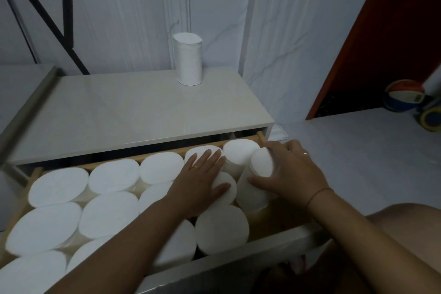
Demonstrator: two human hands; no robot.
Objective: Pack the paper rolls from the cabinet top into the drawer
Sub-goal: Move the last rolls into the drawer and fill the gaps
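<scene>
The open wooden drawer (pixel 303 234) is packed with several white paper rolls (pixel 109 213) standing on end. My right hand (pixel 293 172) is shut on one tilted paper roll (pixel 259 181) at the drawer's right end, its lower part down in the gap there. My left hand (pixel 200 179) lies flat, fingers spread, on the tops of the neighbouring rolls (pixel 226 188). One more white roll (pixel 188 59) stands upright on the beige cabinet top (pixel 133 112), at the back against the wall.
The white marbled wall (pixel 274 31) runs behind the cabinet. A black metal frame (pixel 66 19) leans at the back left. A ball (pixel 403 98) and a yellow-blue wheel (pixel 429 119) lie on the floor at the right by a red panel (pixel 393 31).
</scene>
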